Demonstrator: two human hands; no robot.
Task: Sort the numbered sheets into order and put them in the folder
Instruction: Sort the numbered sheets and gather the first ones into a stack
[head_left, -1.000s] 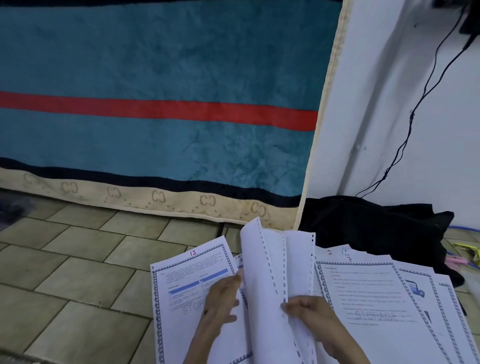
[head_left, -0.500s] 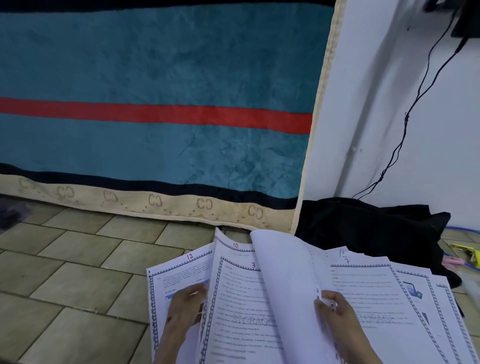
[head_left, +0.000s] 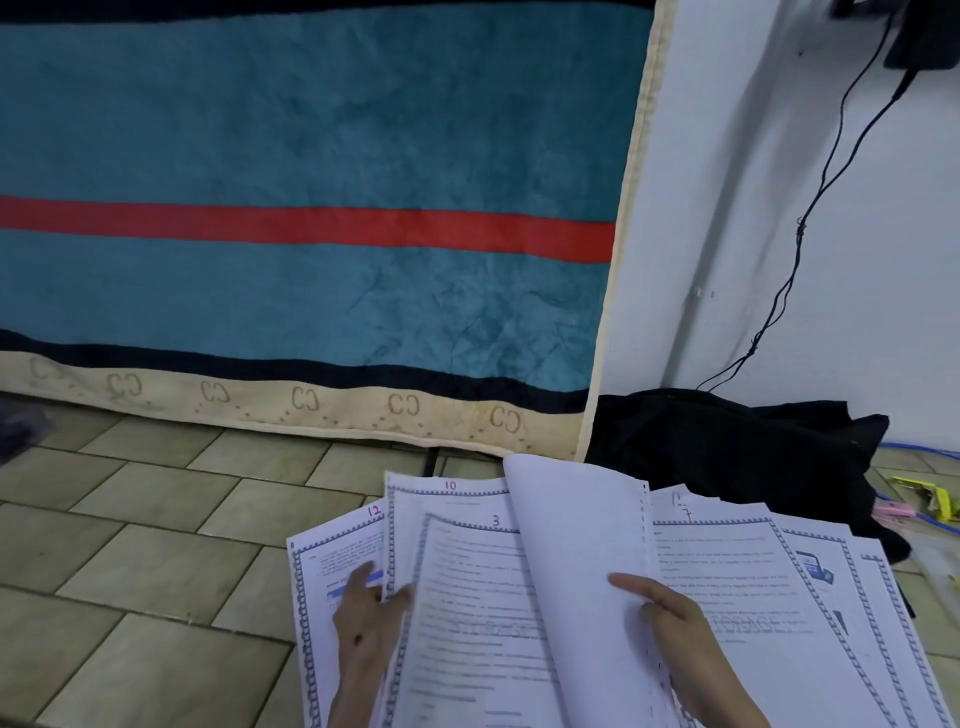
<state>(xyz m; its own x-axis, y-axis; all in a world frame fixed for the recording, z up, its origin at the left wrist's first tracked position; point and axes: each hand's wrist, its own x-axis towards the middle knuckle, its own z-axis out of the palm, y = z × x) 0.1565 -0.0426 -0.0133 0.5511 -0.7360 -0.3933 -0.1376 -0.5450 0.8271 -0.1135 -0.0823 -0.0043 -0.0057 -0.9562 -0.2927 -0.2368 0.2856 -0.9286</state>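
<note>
Hands (head_left: 366, 618) spread flat; right (head_left: 670, 618) pinning sheets (head_left: 478, 597).

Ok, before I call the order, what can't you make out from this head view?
- Folder: none in view.
- White sheet being turned: its blank back faces the camera, so its number is hidden.
- Sheets right of the sheet marked 7: top corners overlapped, numbers hidden.
- Sheet marked 3: body text too blurred to read.
- Left hand and right hand: wrists cut off by the bottom edge.
</note>
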